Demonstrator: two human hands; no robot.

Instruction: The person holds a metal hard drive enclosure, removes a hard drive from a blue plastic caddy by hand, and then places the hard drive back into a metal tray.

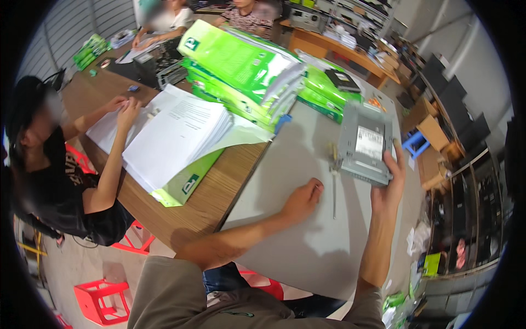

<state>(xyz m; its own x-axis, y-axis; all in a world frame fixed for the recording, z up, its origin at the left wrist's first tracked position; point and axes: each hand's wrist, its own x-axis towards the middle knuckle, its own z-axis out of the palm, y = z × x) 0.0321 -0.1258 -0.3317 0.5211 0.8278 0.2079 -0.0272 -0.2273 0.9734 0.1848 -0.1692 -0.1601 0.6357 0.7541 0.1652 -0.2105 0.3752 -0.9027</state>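
Note:
My right hand grips a grey metal optical disc drive by its near right corner and holds it tilted above the grey tabletop. A white label faces up on its casing. Just left of the drive is a screwdriver with a thin metal shaft; its handle end is blurred. My left hand is closed with its fingers curled, low over the grey table, to the left of the shaft. Whether anything small is between its thumb and finger cannot be made out.
Green-wrapped paper packs are stacked beyond my hands. An opened paper stack lies on the brown table, where a person in black sits at left. A black flat device rests on packs. Red stools stand below.

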